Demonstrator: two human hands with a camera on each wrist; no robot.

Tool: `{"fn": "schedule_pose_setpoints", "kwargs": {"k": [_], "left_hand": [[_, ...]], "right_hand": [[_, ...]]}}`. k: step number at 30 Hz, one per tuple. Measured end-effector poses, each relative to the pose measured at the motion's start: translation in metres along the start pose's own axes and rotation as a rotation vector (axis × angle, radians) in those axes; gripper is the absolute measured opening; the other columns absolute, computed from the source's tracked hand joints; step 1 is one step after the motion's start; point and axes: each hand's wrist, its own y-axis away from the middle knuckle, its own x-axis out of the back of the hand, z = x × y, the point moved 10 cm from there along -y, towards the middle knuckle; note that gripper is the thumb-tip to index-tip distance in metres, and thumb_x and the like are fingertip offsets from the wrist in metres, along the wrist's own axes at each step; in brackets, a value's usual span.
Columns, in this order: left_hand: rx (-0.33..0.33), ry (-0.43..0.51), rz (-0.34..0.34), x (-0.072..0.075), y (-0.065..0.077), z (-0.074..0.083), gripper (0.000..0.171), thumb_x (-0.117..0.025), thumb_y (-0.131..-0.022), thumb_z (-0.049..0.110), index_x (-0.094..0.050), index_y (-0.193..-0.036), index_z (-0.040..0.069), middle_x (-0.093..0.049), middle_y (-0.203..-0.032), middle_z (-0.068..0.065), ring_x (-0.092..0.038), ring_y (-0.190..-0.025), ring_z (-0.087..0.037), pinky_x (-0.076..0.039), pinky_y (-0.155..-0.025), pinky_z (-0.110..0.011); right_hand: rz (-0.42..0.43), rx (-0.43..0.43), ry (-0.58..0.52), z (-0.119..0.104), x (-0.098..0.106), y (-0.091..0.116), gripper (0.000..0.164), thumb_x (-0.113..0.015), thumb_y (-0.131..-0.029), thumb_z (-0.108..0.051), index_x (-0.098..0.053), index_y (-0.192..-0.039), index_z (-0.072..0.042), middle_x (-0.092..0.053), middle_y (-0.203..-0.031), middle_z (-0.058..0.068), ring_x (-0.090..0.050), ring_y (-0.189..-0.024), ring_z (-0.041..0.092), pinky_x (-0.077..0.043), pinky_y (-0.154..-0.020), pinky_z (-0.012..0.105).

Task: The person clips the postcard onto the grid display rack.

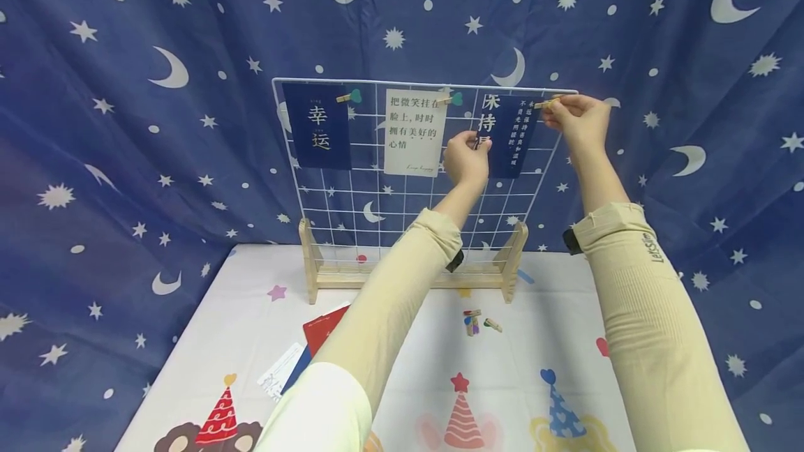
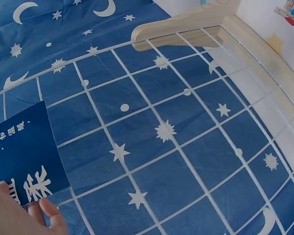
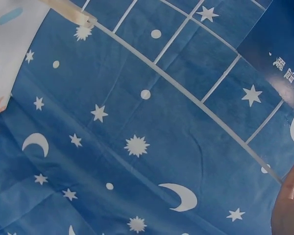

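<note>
Wooden clip (image 1: 548, 102) pinched in my right hand (image 1: 581, 121), fingertips curled tight on it at top right corner of white wire grid (image 1: 402, 201). Clip sits at upper edge of dark blue card (image 1: 509, 134), third card along grid. My left hand (image 1: 466, 157) pinches same card's lower left edge, thumb in front, holding it against wires. White card (image 1: 411, 132) just beside, another blue card (image 1: 317, 125) further left, both clipped. Spare clips (image 1: 477, 323) on tablecloth (image 1: 534, 340) below.
</note>
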Motion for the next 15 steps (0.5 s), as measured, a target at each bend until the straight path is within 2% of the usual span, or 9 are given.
{"fn": "schedule_pose_setpoints", "kwargs": {"k": [9,15], "left_hand": [[-0.065,0.109,0.055,0.014,0.003,-0.005,0.014,-0.072,-0.081,0.013,-0.071,-0.095,0.01,-0.074,-0.087,-0.002,-0.068,-0.076,-0.014,-0.049,-0.076,-0.023],[-0.065,0.176,0.021,0.016,0.008,-0.012,0.015,-0.073,-0.08,0.011,-0.071,-0.094,0.007,-0.073,-0.088,-0.006,-0.068,-0.079,-0.017,-0.049,-0.065,-0.017]], "right_hand": [[0.074,0.034,0.134,-0.006,0.005,0.005,0.017,-0.059,-0.089,-0.001,-0.063,-0.105,0.003,-0.065,-0.075,-0.01,-0.062,-0.059,-0.002,-0.052,-0.063,0.009],[0.133,0.052,0.254,-0.007,0.01,0.007,0.019,-0.057,-0.091,-0.004,-0.063,-0.109,0.002,-0.069,-0.093,0.0,-0.06,-0.061,-0.006,-0.052,-0.067,0.008]]}}
